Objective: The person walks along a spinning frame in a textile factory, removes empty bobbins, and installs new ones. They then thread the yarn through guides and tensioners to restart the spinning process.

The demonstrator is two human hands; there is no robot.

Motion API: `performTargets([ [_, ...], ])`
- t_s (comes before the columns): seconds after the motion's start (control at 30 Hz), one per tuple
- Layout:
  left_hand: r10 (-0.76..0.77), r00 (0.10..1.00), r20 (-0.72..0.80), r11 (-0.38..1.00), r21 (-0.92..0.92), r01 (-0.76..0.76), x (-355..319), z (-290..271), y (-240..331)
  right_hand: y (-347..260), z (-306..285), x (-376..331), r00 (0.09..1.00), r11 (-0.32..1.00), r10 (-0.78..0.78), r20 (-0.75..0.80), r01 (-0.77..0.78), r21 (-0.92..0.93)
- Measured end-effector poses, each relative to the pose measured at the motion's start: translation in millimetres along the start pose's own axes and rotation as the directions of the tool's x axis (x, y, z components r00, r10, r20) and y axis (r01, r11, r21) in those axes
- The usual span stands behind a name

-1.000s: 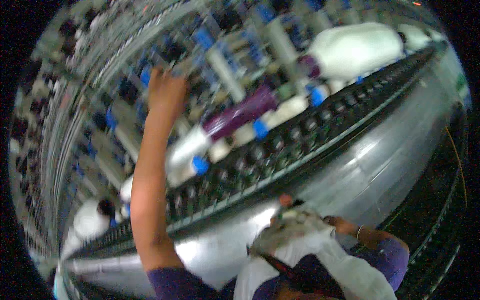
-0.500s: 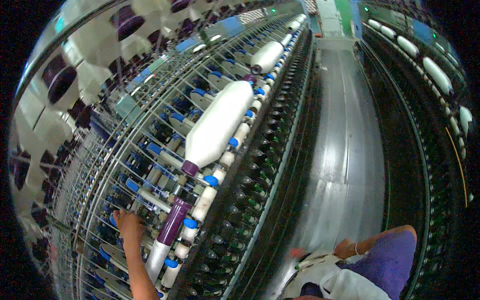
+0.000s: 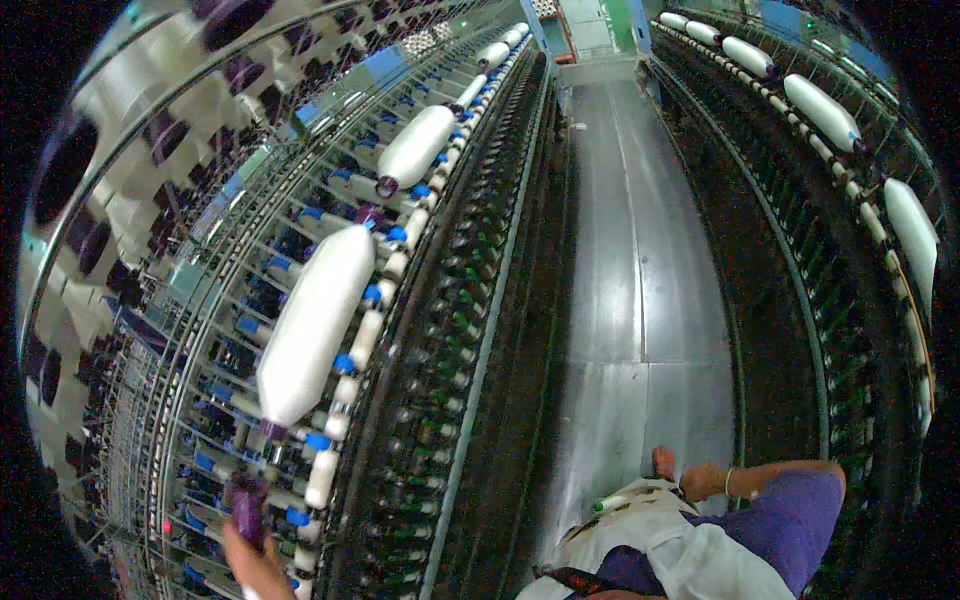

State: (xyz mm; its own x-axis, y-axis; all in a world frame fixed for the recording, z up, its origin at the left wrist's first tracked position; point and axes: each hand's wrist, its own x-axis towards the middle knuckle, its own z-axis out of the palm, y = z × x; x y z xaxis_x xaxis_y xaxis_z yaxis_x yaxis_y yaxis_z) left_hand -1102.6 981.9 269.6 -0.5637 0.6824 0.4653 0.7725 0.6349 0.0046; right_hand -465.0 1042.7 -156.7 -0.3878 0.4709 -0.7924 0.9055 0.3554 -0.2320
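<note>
At the lower left, my left hand (image 3: 254, 558) is wrapped round a dark purple bobbin tube (image 3: 247, 508), beside the row of rollers on the spinning frame. The tube's lower part is hidden by the hand; a bit of white shows at the bottom edge. Just beyond it hangs a full white roving bobbin (image 3: 318, 325) with purple ends. My right hand (image 3: 706, 482), a bangle at its wrist, is closed at the edge of the white cloth (image 3: 640, 525) at my waist; its fingertips are partly hidden.
More white roving bobbins (image 3: 417, 146) hang farther along the left frame. Blue-capped rollers (image 3: 344, 363) and dark spindles (image 3: 467, 322) run beneath. On the right a second frame carries white bobbins (image 3: 820, 110). A grey metal walkway (image 3: 600, 300) lies between; my bare foot (image 3: 663, 462) is on it.
My left hand, earlier among the rods beside the purple tube, is now round the tube, which has moved left and down. The view has shifted rightward. My right hand stays at the cloth.
</note>
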Motion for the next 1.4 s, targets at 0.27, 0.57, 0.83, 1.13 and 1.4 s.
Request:
performTargets([
  [0.27, 0.082, 0.967, -0.241, 0.829, -0.522, -0.200, -112, -27, 246, 196, -33, -36, 0.959, 0.670, -0.260, -0.114, 0.264, 0.693],
  [0.57, 0.798, 0.560, 0.224, -0.557, -0.081, 0.827, -27, 141, 629, 158, -310, -16, 0.499, 0.096, 0.113, -0.859, 0.855, 0.510],
  [0.83, 0.774, 0.379, 0.507, -0.383, -0.101, 0.918, -82, 214, 778, 161, -466, 1, 0.317, 0.036, 0.394, -0.863, 0.933, 0.359],
  [1.13, 0.785, 0.352, 0.509, -0.345, -0.112, 0.932, 18, 266, 895, 236, -543, 53, 0.581, -0.211, 0.345, -0.738, 0.814, 0.542],
  [1.4, 0.731, 0.292, 0.617, -0.125, -0.299, 0.946, -43, 258, 933, 322, -482, 70, 0.800, -0.674, 0.185, -0.571, 0.526, 0.519],
])
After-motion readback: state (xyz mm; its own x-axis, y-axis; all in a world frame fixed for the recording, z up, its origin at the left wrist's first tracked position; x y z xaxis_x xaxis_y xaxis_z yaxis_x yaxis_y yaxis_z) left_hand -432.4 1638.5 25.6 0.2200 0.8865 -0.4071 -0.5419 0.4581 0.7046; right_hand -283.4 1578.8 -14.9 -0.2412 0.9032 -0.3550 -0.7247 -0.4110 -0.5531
